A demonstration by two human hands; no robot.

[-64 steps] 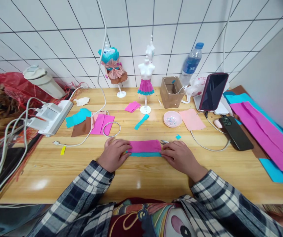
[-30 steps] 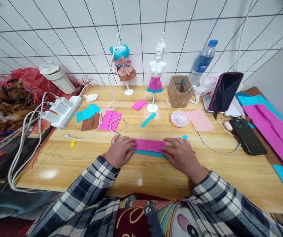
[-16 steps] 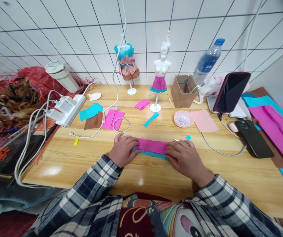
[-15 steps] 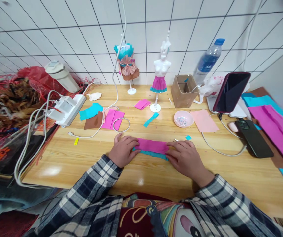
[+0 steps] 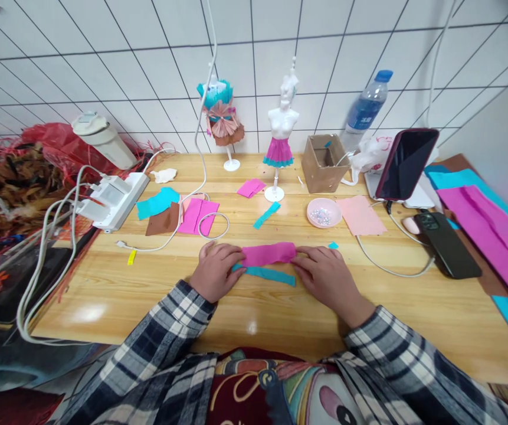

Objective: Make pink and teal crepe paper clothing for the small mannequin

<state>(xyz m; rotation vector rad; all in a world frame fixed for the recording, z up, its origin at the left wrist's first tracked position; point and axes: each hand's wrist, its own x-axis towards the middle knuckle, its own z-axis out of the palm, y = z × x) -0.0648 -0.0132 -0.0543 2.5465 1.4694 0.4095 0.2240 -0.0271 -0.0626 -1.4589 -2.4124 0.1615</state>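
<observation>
Just beyond the plaid sleeves (image 5: 169, 321), a blue strip (image 5: 271, 275) lies along the near side of a magenta strip (image 5: 268, 254) over the wooden tabletop (image 5: 147, 295); the left hand (image 5: 215, 271) has its fingers pinched on the magenta strip's left end and touching the blue one, while the right hand's (image 5: 327, 274) fingers grasp the magenta right end, the blue tip just beside them. Farther off I see a turquoise scrap (image 5: 266, 215) and, to its right, a pink bowl (image 5: 320, 224) of small beads (image 5: 322, 216). Beyond stand a mannequin (image 5: 284, 122) in a magenta skirt (image 5: 278, 151) and, left of it, a ruffle-dressed mannequin (image 5: 224, 121).
</observation>
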